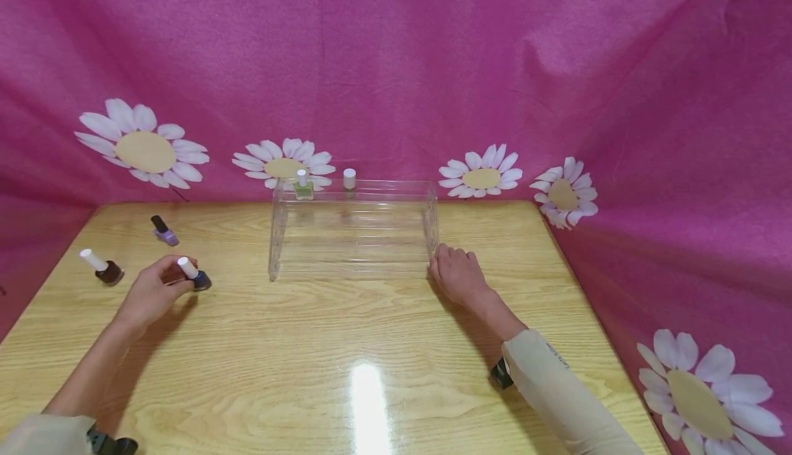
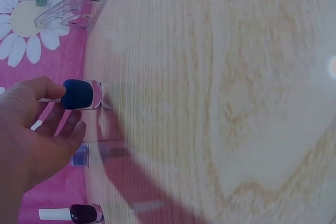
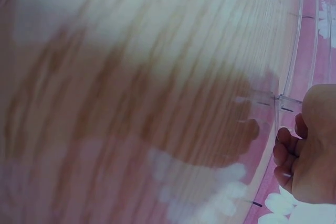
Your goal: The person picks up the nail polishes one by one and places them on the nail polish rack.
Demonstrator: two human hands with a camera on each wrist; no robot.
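A dark blue nail polish bottle with a white cap stands on the table at the left. My left hand pinches it near the cap, and its base is close to the wood in the left wrist view. At the right front corner of a clear stepped display rack, my right hand grips the side with curled fingers. On the rack's top step sit a green nail polish bottle and another white-capped bottle.
Near the left hand stand a dark nail polish bottle with a white cap and a purple one with a black cap. A pink flowered cloth hangs behind and beside the wooden table.
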